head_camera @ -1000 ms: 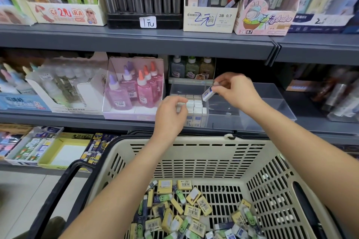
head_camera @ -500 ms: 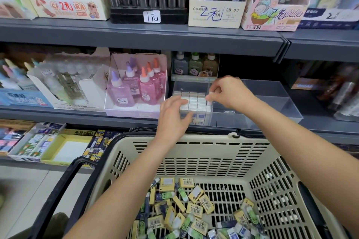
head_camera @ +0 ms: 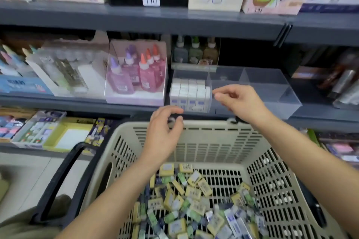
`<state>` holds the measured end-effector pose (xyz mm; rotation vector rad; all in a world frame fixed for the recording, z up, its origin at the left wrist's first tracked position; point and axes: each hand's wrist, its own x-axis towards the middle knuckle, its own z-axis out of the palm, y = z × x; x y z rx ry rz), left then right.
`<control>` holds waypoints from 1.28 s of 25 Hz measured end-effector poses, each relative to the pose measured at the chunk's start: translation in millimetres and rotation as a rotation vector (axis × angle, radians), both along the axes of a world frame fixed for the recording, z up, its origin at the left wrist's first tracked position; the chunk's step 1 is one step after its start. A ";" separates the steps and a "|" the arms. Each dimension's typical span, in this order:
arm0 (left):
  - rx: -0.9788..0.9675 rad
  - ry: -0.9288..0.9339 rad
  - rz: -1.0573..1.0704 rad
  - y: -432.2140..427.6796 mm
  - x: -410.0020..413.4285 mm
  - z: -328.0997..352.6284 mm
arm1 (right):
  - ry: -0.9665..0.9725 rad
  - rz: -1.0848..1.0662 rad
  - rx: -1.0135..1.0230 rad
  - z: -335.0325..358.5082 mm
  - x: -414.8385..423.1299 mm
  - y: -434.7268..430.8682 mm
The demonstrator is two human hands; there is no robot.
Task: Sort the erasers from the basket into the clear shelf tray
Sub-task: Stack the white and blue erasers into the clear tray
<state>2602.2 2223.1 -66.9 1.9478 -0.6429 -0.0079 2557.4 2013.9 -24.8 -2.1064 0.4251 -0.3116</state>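
Left hand over basket far rim, loosely curled, empty. Right hand likewise, just right of erasers in tray.

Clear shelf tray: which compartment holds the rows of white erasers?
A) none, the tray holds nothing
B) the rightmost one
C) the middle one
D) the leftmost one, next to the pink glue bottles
D: the white erasers stand packed in the leftmost compartment of the clear shelf tray, beside the pink glue bottles; no erasers show in the other compartments.
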 end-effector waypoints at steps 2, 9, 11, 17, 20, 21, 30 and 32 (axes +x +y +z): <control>0.099 -0.003 -0.076 13.5 -16.1 -13.8 | 0.114 0.076 0.162 -27.0 -33.8 16.5; 0.412 0.396 -0.291 32.6 -55.4 -79.6 | 0.769 0.592 -0.171 -133.3 -97.7 61.6; 0.478 0.519 -0.317 34.6 -58.3 -97.3 | 0.834 0.677 -0.270 -144.3 -103.0 65.8; 0.612 0.552 -0.480 22.5 -73.5 -117.5 | 1.134 0.924 -0.409 -154.2 -126.4 64.9; 0.672 0.558 -0.565 7.9 -84.4 -117.7 | 1.197 0.948 -0.508 -160.2 -146.7 67.8; 0.682 0.573 -0.578 4.5 -88.1 -117.0 | 1.208 0.950 -0.517 -161.1 -150.0 69.7; 0.521 0.965 -0.492 4.8 -104.5 -126.1 | 1.004 0.453 0.186 -148.1 -130.7 65.2; 0.458 0.947 -0.356 2.0 -99.5 -128.4 | 1.005 0.506 0.080 -148.6 -134.3 62.6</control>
